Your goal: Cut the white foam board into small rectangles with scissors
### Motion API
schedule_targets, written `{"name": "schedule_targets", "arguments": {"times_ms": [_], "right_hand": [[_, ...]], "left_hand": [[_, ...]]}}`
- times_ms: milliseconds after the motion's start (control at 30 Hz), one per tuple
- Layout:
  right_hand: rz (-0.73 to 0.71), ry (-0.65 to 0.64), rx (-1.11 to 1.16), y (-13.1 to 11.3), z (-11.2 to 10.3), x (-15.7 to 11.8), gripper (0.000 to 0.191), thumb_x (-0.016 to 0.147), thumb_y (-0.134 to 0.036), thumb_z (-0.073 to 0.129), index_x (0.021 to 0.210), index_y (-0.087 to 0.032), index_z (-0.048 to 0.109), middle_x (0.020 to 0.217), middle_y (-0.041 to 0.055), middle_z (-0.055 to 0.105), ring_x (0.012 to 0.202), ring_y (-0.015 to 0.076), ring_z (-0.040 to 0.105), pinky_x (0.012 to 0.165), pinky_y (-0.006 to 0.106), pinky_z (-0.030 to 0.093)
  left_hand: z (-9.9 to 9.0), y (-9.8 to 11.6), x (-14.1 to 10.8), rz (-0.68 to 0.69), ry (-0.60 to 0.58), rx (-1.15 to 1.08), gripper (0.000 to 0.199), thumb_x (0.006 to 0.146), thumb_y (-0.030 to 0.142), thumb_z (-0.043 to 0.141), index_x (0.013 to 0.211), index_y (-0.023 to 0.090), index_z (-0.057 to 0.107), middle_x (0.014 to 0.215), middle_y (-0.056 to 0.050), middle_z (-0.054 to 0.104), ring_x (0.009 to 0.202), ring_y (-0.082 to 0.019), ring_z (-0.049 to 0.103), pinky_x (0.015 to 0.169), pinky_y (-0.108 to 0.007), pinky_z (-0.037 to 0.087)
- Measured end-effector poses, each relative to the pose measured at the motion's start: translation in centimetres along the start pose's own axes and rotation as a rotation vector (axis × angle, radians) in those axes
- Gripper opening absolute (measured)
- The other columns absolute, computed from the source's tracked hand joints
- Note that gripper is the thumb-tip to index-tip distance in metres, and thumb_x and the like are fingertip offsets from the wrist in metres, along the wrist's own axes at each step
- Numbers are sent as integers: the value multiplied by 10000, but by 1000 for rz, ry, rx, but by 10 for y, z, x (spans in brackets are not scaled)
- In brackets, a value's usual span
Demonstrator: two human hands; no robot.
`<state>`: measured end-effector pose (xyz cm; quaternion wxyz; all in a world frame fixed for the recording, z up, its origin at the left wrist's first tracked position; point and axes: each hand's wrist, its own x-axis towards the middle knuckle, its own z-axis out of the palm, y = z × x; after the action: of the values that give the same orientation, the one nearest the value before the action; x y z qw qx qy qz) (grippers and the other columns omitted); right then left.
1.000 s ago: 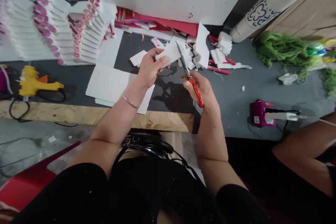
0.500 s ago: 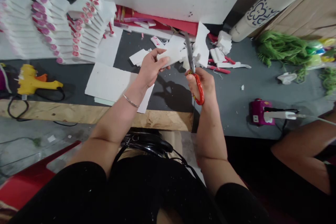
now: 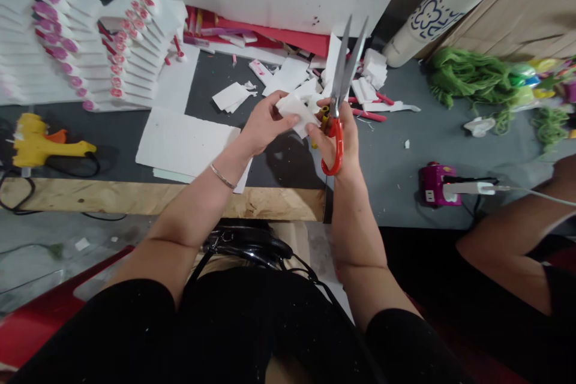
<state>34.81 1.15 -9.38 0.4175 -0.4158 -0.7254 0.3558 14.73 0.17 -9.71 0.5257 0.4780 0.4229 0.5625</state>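
A small white piece [image 3: 297, 113] is pinched between the thumb and fingers of my left hand [image 3: 266, 125]. My right hand [image 3: 342, 138] has the red-handled scissors [image 3: 333, 147] hooked in it, their two blades parted and pointing away from me. The thumb and a finger of that hand also touch the right edge of the white piece. Behind my hands lie white scraps [image 3: 288, 76] and a small stack of white cards [image 3: 231, 96]. Larger white sheets [image 3: 186, 143] rest on the dark table to the left of my hands.
At the left are a yellow glue gun [image 3: 49, 143] and rows of white packets with pink ends [image 3: 135, 66]. A white bottle [image 3: 432, 24], green yarn [image 3: 472, 75] and a purple power block [image 3: 438, 185] stand right, near another person's arm [image 3: 517, 222].
My right hand has moved in to the white piece and now touches it. The scissors' blades have spread apart. The view has shifted slightly to the right.
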Motion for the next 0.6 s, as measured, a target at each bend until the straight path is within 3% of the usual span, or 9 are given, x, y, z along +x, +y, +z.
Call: {"name": "schedule_targets", "arguments": {"times_ms": [133, 267, 433, 600], "right_hand": [[-36, 94, 5, 2, 5, 1, 572, 1007, -631, 658, 1470, -342, 489, 1145, 93, 668, 1140, 306, 725, 951, 550, 646], [-59, 83, -73, -8, 6, 1, 591, 1029, -729, 540, 1465, -336, 471, 1062, 78, 660, 1035, 289, 739, 891, 525, 644], [-55, 35, -151, -27, -8, -5, 713, 959, -867, 529, 1368, -283, 539, 988, 67, 681, 816, 255, 701, 768, 462, 615], [31, -108, -350, -34, -13, -7, 809, 864, -888, 675, 1335, -232, 620, 966, 75, 726, 846, 268, 703, 793, 435, 593]], "left_hand": [[14, -2, -5, -27, -5, -70, 534, 745, 545, 976, 1092, 216, 738, 932, -50, 789, 913, -227, 785, 740, -321, 628], [19, 3, -9, -77, -43, -129, 434, 785, 445, 948, 1084, 198, 753, 1007, -60, 822, 965, -219, 794, 830, -328, 638], [0, 11, 1, -81, 114, -156, 336, 884, 322, 860, 1175, 207, 738, 1011, -49, 798, 1030, -213, 793, 875, -321, 628], [-15, 17, 9, -38, 238, -126, 370, 923, 334, 832, 1264, 230, 733, 883, -3, 749, 893, -152, 768, 779, -252, 603]]}}
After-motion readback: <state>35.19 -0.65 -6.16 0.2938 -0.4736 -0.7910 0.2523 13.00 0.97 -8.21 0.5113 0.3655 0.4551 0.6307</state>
